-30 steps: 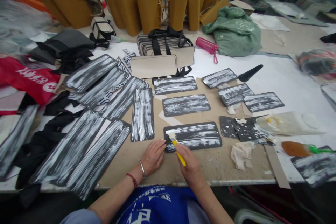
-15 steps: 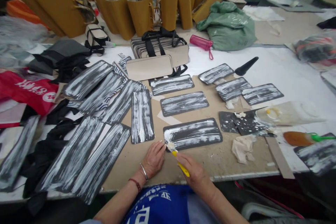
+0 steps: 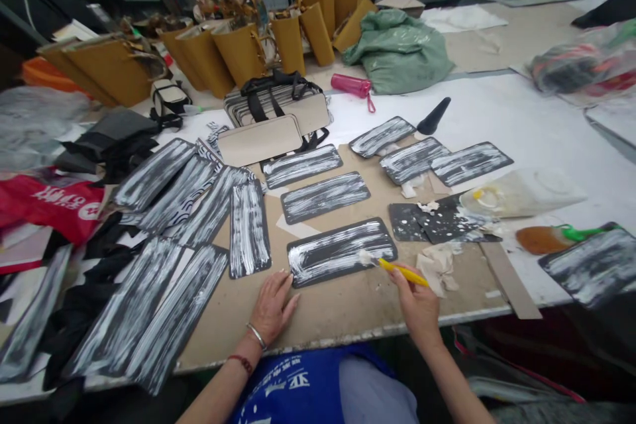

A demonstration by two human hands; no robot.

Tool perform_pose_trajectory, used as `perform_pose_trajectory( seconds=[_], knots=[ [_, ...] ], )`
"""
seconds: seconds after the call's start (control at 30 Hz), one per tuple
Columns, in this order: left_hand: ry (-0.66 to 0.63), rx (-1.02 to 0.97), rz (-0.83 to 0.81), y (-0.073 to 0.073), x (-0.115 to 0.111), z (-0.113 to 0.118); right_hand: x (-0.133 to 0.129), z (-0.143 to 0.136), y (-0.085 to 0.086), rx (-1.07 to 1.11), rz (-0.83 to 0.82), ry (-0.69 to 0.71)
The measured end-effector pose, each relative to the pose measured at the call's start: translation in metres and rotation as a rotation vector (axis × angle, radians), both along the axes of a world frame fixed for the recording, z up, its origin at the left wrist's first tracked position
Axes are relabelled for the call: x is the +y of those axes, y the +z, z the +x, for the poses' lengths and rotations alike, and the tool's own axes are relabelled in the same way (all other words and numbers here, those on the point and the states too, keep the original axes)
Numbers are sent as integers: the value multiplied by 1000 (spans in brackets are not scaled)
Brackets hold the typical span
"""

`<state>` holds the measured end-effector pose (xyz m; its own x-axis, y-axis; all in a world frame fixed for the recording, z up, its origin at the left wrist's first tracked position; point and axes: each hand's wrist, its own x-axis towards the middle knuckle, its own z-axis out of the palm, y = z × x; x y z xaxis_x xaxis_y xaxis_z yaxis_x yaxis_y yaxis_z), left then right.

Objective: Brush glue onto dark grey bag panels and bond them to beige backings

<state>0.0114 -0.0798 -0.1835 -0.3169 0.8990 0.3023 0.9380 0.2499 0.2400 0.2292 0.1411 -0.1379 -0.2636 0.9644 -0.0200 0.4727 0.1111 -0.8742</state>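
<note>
My right hand (image 3: 418, 301) is closed around the yellow handle of a brush (image 3: 403, 271). Its pale, paste-laden bristles touch the right part of a dark rounded panel (image 3: 342, 253) streaked with white paste. My left hand (image 3: 272, 308) lies flat with fingers stretched out, its fingertips at the panel's lower left corner. Just beyond is another streaked panel (image 3: 325, 197), and an upright one (image 3: 249, 228) lies to the left. A crumpled beige cloth (image 3: 438, 268) is right behind the brush handle.
Several coated panels (image 3: 124, 305) overlap on the left. Paste-spattered dark sheets (image 3: 442, 222) and a translucent container (image 3: 527, 192) lie right. A brown bottle (image 3: 539, 238) is farther right. Behind are stacked bag pieces (image 3: 283, 112), a green sack (image 3: 400, 53) and mustard bags (image 3: 238, 53); another person's hand shows there.
The brush in my right hand has moved from the panel's left end to its right part. My left hand stays by the lower left corner. The whole view has shifted.
</note>
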Motion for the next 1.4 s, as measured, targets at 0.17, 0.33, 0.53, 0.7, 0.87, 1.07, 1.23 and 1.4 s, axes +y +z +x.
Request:
perform_pose_trajectory(
  seconds=[0.17, 0.33, 0.53, 0.7, 0.87, 1.07, 1.23, 1.4],
  knots=[
    [39, 3, -14, 1, 3, 3, 30, 36, 9, -106, 206, -88],
    [28, 5, -24, 3, 7, 3, 16, 31, 5, -119, 419, 32],
    [5, 19, 18, -4, 5, -1, 13, 17, 8, -112, 535, 156],
    [-8, -15, 62, -11, 2, -5, 25, -12, 1, -96, 634, 220],
    [25, -124, 74, -12, 1, -5, 8, -16, 10, -136, 621, 275],
    [189, -365, -61, 7, 33, -21, -29, -28, 20, -146, 648, 261],
    [337, -482, -392, 26, 66, -42, -53, -44, 6, -127, 615, 361],
    [299, -550, -350, 25, 68, -50, -61, -48, 4, -158, 571, 336]
  ],
)
